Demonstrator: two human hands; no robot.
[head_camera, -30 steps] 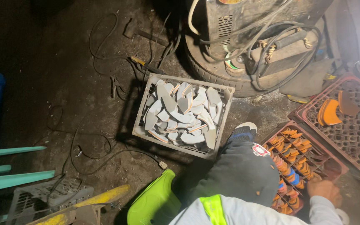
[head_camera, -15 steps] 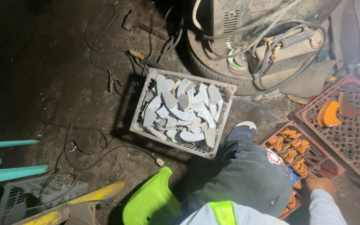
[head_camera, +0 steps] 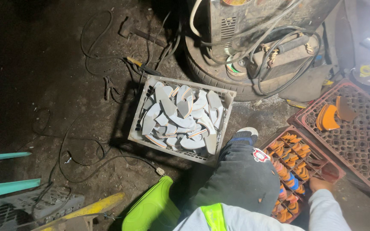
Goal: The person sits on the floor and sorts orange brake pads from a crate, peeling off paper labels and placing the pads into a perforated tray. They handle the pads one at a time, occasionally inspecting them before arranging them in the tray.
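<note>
We are reaching our right hand [head_camera: 320, 185] into the red crate [head_camera: 322, 160] of orange pieces [head_camera: 294, 164] on the floor beside our knee; its fingers are hidden, so their state is unclear. Our left hand is out of sight.

- A small red-and-white patch [head_camera: 260, 155] sits on the dark trouser knee, just left of the red divided crate [head_camera: 317, 160].
- No packages, signs or screens show.
</note>
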